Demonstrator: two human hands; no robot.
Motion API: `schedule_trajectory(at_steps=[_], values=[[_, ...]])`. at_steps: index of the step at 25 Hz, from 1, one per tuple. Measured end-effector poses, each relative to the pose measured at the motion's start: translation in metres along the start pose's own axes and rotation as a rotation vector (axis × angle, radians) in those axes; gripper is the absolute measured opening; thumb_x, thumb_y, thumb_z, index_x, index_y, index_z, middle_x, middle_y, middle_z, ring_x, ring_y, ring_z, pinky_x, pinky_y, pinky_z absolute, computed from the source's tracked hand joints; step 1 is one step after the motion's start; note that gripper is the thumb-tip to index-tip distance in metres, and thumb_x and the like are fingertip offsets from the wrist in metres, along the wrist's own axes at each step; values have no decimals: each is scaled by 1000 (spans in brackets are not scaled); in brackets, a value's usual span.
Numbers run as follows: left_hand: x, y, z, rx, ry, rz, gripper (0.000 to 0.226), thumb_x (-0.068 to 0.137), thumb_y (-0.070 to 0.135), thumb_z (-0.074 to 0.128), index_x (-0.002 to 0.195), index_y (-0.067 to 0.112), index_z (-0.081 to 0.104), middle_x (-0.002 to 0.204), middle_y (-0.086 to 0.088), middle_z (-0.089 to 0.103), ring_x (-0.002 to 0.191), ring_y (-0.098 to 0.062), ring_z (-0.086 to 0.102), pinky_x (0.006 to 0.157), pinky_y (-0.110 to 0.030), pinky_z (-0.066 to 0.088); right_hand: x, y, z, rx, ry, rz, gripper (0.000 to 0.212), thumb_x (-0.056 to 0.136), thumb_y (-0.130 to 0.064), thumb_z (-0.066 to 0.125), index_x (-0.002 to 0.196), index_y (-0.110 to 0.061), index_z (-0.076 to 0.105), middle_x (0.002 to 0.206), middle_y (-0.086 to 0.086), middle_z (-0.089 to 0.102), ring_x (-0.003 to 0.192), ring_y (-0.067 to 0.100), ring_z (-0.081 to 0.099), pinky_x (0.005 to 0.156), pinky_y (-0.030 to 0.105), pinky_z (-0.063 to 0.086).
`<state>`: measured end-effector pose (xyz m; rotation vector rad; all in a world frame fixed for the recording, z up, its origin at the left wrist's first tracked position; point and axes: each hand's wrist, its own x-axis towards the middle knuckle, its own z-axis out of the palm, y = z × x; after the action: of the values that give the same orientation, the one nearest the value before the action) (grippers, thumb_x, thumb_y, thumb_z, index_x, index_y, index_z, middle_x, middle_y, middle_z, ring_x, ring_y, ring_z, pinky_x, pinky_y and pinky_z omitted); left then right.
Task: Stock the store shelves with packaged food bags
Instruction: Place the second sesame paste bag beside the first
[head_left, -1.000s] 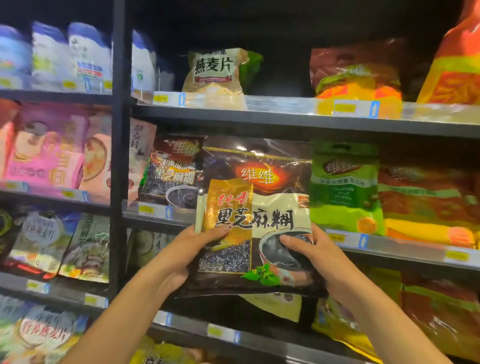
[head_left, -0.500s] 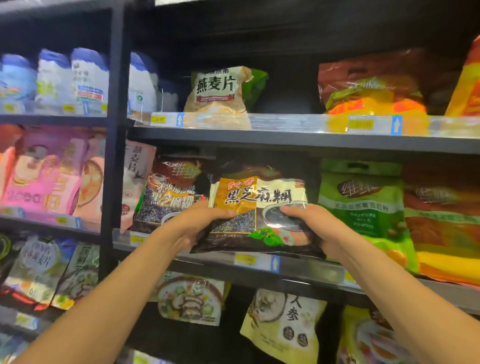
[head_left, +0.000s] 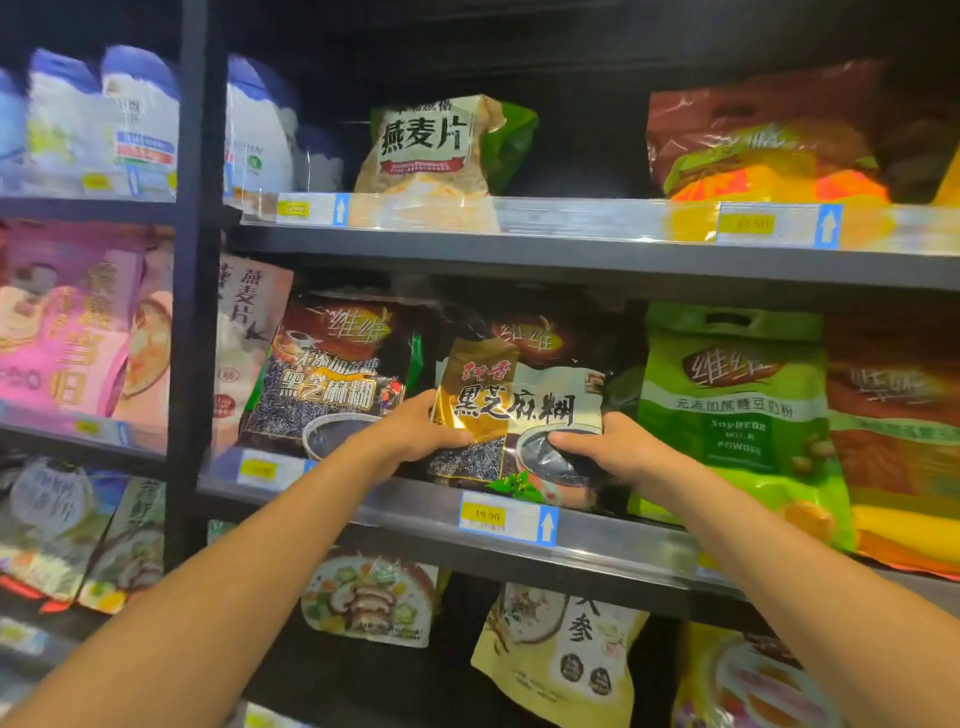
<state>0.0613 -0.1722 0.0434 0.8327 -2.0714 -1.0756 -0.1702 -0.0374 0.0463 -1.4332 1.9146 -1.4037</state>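
Note:
A dark brown and gold sesame-paste bag (head_left: 524, 410) stands on the middle shelf (head_left: 613, 551), leaning back between a similar dark bag (head_left: 332, 374) on its left and a green soy-powder bag (head_left: 732, 415) on its right. My left hand (head_left: 421, 436) grips the bag's lower left edge, thumb across the front. My right hand (head_left: 608, 447) grips its lower right corner, thumb on the printed bowl. The bag's bottom sits just behind the price rail with the yellow tag (head_left: 488, 515).
The upper shelf (head_left: 571, 249) holds an oat-flake bag (head_left: 436, 145) and a red-orange bag (head_left: 763, 140). A black upright post (head_left: 192, 312) divides the bays. Pink bags (head_left: 78, 322) fill the left bay. More bags hang on the shelf below (head_left: 561, 649).
Both hands lifted the sesame bag from below the shelf edge up onto the middle shelf and pushed it back, tipping it more upright. The camera tilted upward.

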Motion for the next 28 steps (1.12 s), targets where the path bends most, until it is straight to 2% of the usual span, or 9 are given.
schedule_trajectory(at_steps=[4,7,9,11,13,16,20,24,28], values=[[-8,4,-9,376,20,98,29,86,38,82,104,16,72,106,-1,75,101,-22,69,91,-37,53,-9,-6,-8,-315,-28,-64,22,88,-47,78,101,-30,74,94,-9,76,80,8,69,65,20,51],[-17,9,-18,696,-3,22,54,78,58,82,92,9,65,85,-2,65,75,-20,62,68,-35,48,-20,0,-16,-535,-162,31,53,69,-71,82,104,-30,77,104,-5,79,89,12,70,75,27,54],[-21,8,-17,770,-72,-48,64,75,63,82,100,8,60,88,-3,62,76,-20,60,67,-34,46,-26,6,-13,-580,-258,88,64,63,-70,87,111,-31,75,113,-4,79,97,14,72,82,32,60],[-21,8,-13,759,-111,-90,77,77,58,83,125,7,51,114,-5,62,101,-25,62,80,-36,50,-24,10,-7,-527,-231,89,75,49,-73,92,108,-29,78,110,0,81,100,20,76,92,39,62],[-19,6,-6,740,-77,-90,93,77,54,85,142,6,39,135,-10,57,119,-32,59,92,-41,51,-22,8,-3,-455,-196,116,66,49,-65,96,99,-24,80,95,6,82,77,19,73,71,29,59],[-12,5,3,741,-28,-95,101,79,50,85,150,3,30,141,-16,55,124,-36,59,94,-44,53,-20,2,1,-372,-139,179,32,71,-34,96,92,-21,75,63,-5,74,47,6,61,44,17,45],[-1,6,13,741,11,-89,97,82,42,86,148,0,29,135,-20,61,115,-38,68,94,-45,58,-9,6,10,-391,-56,193,45,71,-30,96,106,-21,71,85,2,78,58,10,72,49,20,55],[12,6,20,731,49,-82,92,80,39,88,142,0,33,128,-20,64,110,-38,70,93,-46,60,2,5,12,-329,-25,228,52,73,-21,95,112,-28,62,115,7,72,69,18,75,65,29,65],[14,2,20,706,55,-75,92,80,38,88,142,1,32,126,-20,64,106,-37,71,89,-44,61,1,3,13,-333,-36,249,55,76,-21,94,115,-32,58,114,6,70,72,18,74,74,32,66]])
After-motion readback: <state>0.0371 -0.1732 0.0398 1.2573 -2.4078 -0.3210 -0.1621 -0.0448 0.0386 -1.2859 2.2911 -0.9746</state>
